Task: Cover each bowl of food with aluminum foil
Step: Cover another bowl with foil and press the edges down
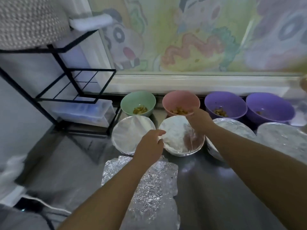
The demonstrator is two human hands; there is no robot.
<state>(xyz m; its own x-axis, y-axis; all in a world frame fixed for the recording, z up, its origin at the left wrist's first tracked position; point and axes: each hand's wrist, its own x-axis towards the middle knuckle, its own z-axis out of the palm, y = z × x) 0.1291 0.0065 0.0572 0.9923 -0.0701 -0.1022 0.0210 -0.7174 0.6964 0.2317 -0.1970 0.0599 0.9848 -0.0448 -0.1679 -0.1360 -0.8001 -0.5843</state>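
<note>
Several bowls stand in two rows on the dark floor. In the back row a green bowl [138, 102], a pink bowl [180, 102] and two purple bowls [225, 104] [270, 107] hold brown food, uncovered. The front row's bowls wear aluminum foil: one at the left [131, 133], a middle one [176, 135], two at the right [230, 128] [282, 138]. My right hand [197, 120] grips the pink bowl's near rim. My left hand [150, 145] rests with curled fingers at the left edge of the middle foil-covered bowl. A crumpled foil sheet [149, 193] lies under my left forearm.
A black wire rack [74, 87] stands at the left with a clear plastic box [83, 112] beneath it. A wall with a cartoon painting [191, 39] and a white baseboard [191, 83] runs right behind the bowls. A white cable [41, 203] lies at the lower left.
</note>
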